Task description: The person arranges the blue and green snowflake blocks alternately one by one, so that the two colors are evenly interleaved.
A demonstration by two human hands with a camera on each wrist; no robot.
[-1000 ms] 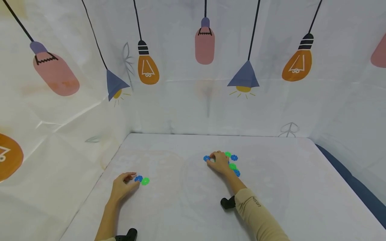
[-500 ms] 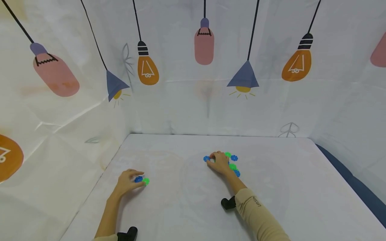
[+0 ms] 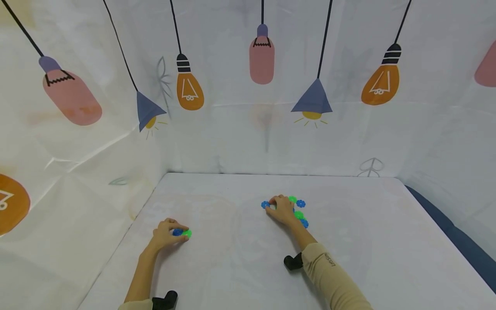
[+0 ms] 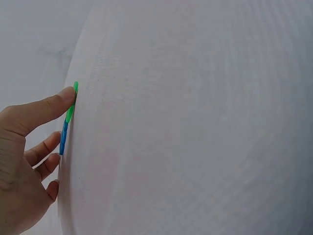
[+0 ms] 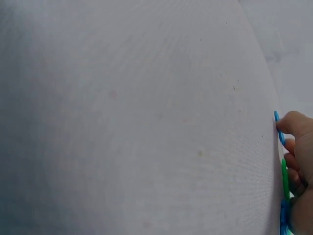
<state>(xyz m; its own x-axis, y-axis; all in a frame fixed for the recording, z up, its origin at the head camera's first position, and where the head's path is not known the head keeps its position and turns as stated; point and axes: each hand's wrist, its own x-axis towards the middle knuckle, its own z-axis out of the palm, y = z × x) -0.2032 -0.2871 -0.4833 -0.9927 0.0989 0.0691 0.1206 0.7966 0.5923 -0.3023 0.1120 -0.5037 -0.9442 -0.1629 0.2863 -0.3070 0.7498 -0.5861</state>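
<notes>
My left hand [image 3: 168,233] is low over the table's left part, its thumb and index finger pinching a green notched plastic disc [image 3: 187,233]. A blue notched disc [image 3: 177,232] lies against the green one, partly covered by the fingers; edge-on in the left wrist view, the green disc [image 4: 70,110] and blue disc [image 4: 63,137] form one line. Farther right, my right hand [image 3: 283,209] pinches the edge of another blue disc [image 3: 265,204] between thumb and index finger. In the right wrist view its thumb overlaps that blue disc [image 5: 279,128].
Beside and behind my right hand lie more discs: a green disc [image 3: 292,199], a blue disc [image 3: 301,203], another green disc [image 3: 299,215] and a blue disc [image 3: 304,223], some partly hidden. A white table [image 3: 232,267] meets a lamp-printed cloth wall [image 3: 232,129] at its back edge.
My left hand has moved right from beside the blue disc, over it, and its thumb and index finger have closed on the green disc. The right hand has stayed in place.
</notes>
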